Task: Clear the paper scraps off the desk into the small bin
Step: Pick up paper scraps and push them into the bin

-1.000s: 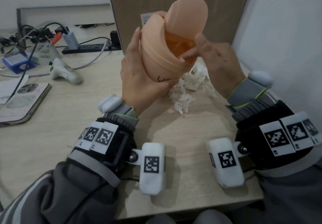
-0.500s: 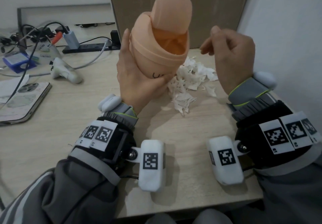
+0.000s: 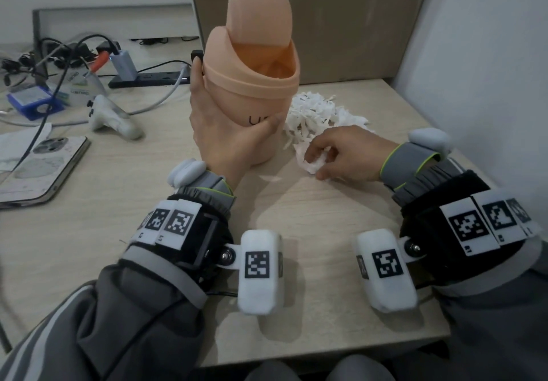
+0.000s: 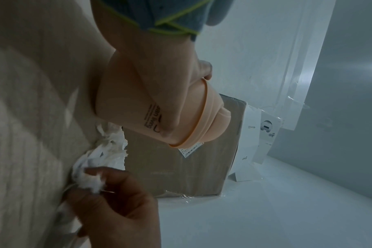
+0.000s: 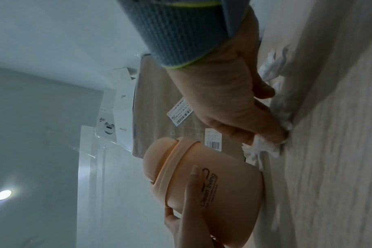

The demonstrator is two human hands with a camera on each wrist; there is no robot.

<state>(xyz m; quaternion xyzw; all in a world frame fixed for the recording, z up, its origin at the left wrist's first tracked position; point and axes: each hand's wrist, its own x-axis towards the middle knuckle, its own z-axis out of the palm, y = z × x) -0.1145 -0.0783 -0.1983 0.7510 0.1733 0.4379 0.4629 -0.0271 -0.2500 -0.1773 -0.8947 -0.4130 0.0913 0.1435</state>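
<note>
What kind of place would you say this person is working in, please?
Probably a home or office work desk. A light wood desk holds a power strip with tangled cables, a phone and a game controller, while a cardboard box stands against the wall behind the small bin.

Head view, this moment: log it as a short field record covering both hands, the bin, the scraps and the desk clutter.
left hand: left hand grips the small peach plastic bin
bin: on the light wooden desk, swing lid tipped open
right hand: right hand pinches a white paper scrap on the desk
scraps: pile of white paper scraps beside the bin, uncleared
clutter: white game controller, phone, cardboard box
</note>
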